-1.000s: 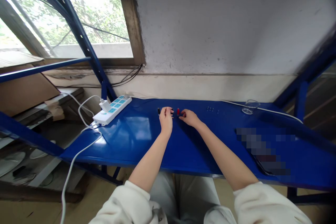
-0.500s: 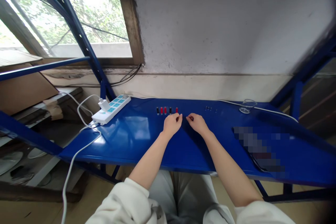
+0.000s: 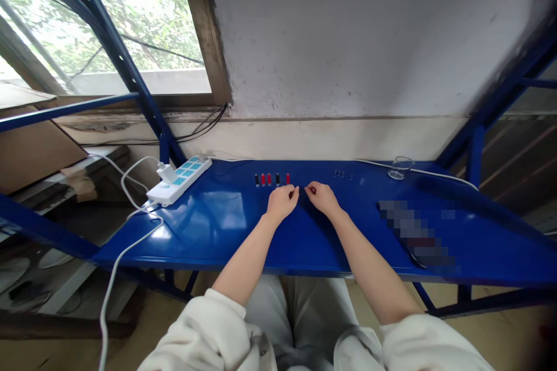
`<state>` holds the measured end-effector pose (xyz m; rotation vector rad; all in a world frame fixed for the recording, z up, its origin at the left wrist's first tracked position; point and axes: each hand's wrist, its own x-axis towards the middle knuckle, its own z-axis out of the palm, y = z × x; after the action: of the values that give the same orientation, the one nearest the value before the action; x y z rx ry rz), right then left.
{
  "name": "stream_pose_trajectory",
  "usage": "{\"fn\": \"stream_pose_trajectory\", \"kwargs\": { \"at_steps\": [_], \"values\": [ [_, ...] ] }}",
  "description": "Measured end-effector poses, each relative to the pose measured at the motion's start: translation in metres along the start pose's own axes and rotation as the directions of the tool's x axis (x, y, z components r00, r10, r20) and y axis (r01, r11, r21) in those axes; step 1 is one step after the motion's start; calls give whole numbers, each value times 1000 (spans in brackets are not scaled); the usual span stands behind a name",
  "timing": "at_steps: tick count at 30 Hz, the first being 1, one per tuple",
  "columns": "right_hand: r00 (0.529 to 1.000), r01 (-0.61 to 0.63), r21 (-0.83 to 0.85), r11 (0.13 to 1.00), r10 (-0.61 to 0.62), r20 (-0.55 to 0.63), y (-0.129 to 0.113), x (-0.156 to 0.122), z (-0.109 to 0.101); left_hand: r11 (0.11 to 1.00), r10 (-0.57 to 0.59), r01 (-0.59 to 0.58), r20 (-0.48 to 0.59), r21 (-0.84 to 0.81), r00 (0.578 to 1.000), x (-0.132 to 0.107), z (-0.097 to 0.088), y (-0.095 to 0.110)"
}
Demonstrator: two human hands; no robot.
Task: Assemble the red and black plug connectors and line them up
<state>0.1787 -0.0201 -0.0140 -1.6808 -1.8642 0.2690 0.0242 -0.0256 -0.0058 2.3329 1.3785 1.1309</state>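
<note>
My left hand (image 3: 282, 203) is closed in a pinch just in front of a row of small upright cylinders, nearest to the red cylinder (image 3: 288, 178) at the row's right end. Black and red cylinders make up the rest of the row, among them a black cylinder (image 3: 277, 178). My right hand (image 3: 322, 197) also has its fingertips pressed together, a small gap away from the left one. Whatever either pinch holds is too small to make out. To the right stand several tiny metal-looking pieces (image 3: 339, 174).
A white power strip (image 3: 179, 181) with a plugged-in adapter lies at the blue table's (image 3: 209, 249) left end, its cord hanging down. A clear glass cup (image 3: 400, 168) stands at the back right. A blurred-out flat dark object (image 3: 413, 237) lies nearer on the right.
The camera view has shifted slightly, so the table and its things appear a little further left and higher. Both hands keep nearly the same pinched pose, with their fingertips marginally closer together.
</note>
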Motion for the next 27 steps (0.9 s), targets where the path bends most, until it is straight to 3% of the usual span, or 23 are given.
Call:
{"fn": "stream_pose_trajectory", "kwargs": {
  "at_steps": [9,14,18,21,23,27],
  "values": [
    [1000,-14,13,1000,14,10,0,1,1,1000,22,-23,-31,-19,999,2,-4,3],
    [1000,2,44,999,-3,25,2,1,1,995,-90,78,-201,-64,975,12,-26,-6],
    [999,15,45,999,-17,40,1,0,0,991,-128,117,-228,-61,965,20,-45,-17],
    [999,20,34,999,-22,50,-1,0,1,993,-110,113,-140,20,984,21,-51,-20],
    [998,29,26,999,-31,55,-2,0,1,992,-95,95,-12,84,995,19,-50,-18],
    [997,56,20,998,-57,48,-4,-1,1,972,-91,32,249,234,964,15,-36,-13]
  ]
}}
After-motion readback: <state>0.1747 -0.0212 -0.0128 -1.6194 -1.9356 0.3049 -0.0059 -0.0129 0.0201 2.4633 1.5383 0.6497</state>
